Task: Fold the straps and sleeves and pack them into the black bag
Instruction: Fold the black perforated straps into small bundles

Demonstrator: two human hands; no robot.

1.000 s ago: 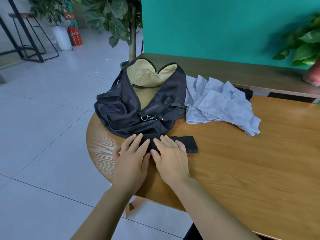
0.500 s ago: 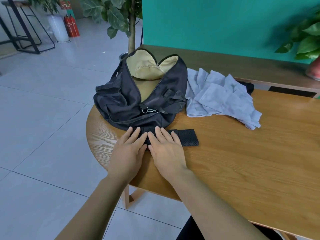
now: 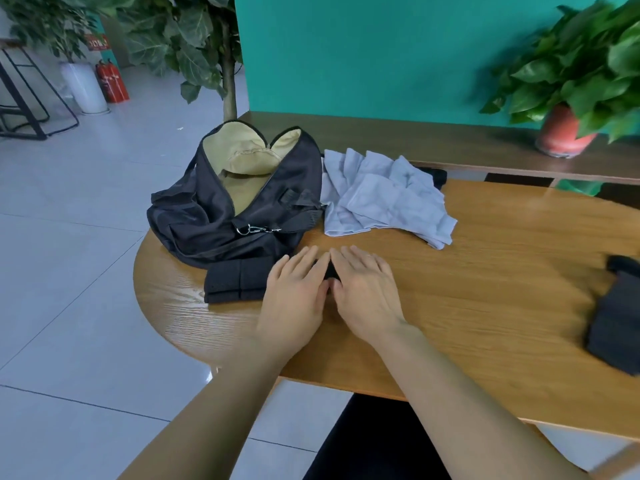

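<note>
a: where is the folded black strap [image 3: 235, 280] now?
b: it lies on the table [image 3: 485, 289], just in front of the black bag [image 3: 207, 216], almost touching it. its long axis goes from left to right.
a: and the hands?
b: both lie flat on it with straight fingers and grasp nothing. the left hand [image 3: 294, 292] and the right hand [image 3: 363, 289] press its right end side by side. the left end sticks out free.
a: which way is the bag opening?
b: beyond the strap and a little to the left, so i think the left hand is nearer to it. the grey sleeves [image 3: 384, 199] lie just to the right of the bag, and another black strap [image 3: 616, 323] is well apart, at the right.
</note>
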